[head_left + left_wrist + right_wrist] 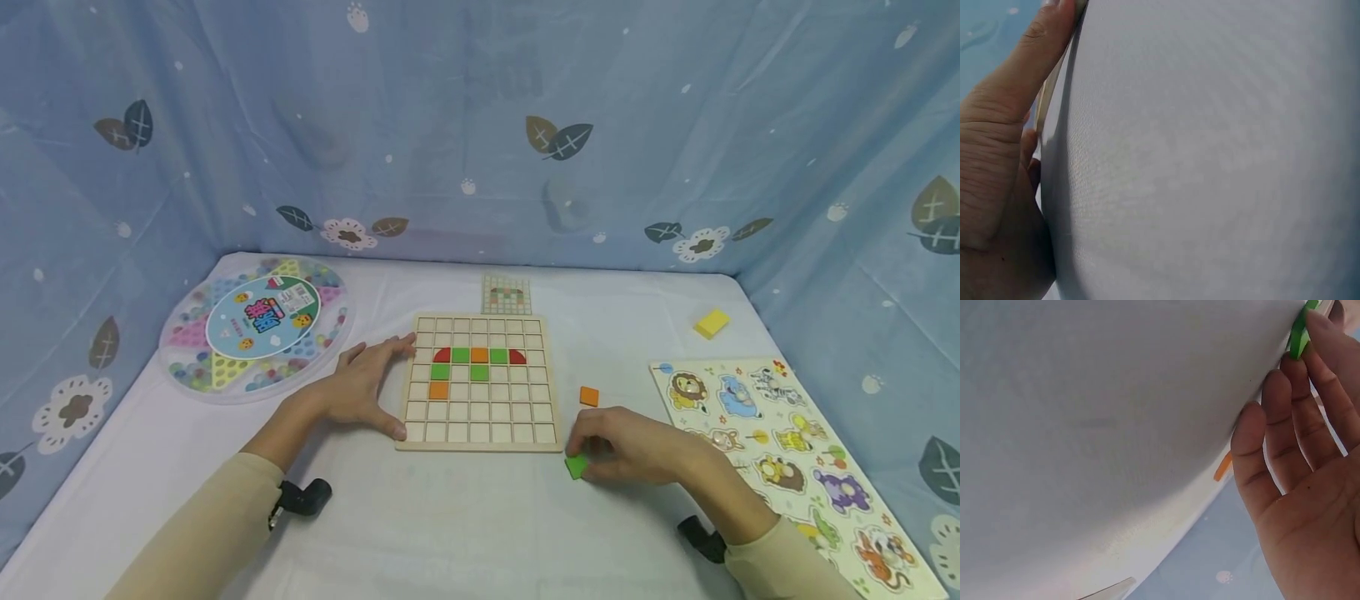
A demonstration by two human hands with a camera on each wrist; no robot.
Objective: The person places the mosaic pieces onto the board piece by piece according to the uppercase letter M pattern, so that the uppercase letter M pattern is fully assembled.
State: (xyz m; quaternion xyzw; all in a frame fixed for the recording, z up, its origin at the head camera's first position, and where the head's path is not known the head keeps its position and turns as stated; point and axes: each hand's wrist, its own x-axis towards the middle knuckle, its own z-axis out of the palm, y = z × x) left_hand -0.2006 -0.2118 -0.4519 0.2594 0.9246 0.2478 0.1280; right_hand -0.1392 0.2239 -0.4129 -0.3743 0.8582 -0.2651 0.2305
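A square wooden grid board (480, 447) lies on the table with several colored tiles in its cells. Its upper row runs red, green, orange, green, red, with green and orange tiles below. My left hand (360, 387) rests at the board's left edge, thumb by the near corner and fingers spread toward the far part. Off the near right corner, my right hand (633, 446) pinches a green tile (576, 467) between thumb and fingers, low over the cloth; green also shows at its fingertips in the right wrist view. A loose orange tile (589, 396) lies just beyond this hand.
A small pattern card (506, 295) lies behind the board. On the left sits a round, clear-covered board game (262, 317). To the right are an animal puzzle board (795, 467) and a yellow block (711, 323). A blue patterned curtain (465, 125) encloses the white table.
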